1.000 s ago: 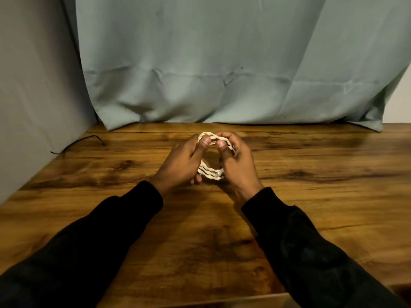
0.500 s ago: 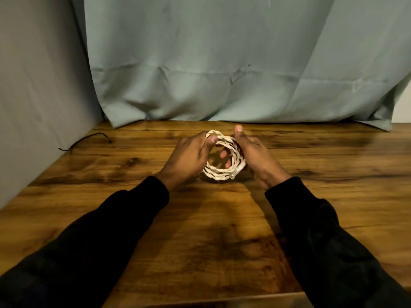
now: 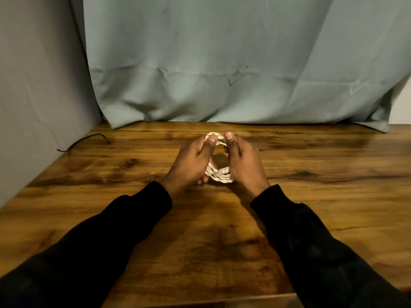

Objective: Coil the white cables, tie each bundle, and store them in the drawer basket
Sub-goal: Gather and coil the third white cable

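A coil of white braided cable [image 3: 219, 176] stands upright on edge on the wooden table [image 3: 333, 174], held between both hands. My left hand [image 3: 191, 162] grips its left side, thumb pressed on the top of the loop. My right hand [image 3: 243, 162] grips the right side, thumb up against the top as well. A pale connector end lies across the coil's lower strands. Much of the coil is hidden behind my fingers. No drawer basket is in view.
A thin black wire [image 3: 89, 141] lies at the table's far left, by the grey wall. A grey-green curtain [image 3: 222, 63] hangs along the back edge. The table's front edge runs just below my black sleeves.
My right hand has closed back onto the coil's right side, thumb at the top. The coil now stands narrower between both hands. The view has shifted slightly.
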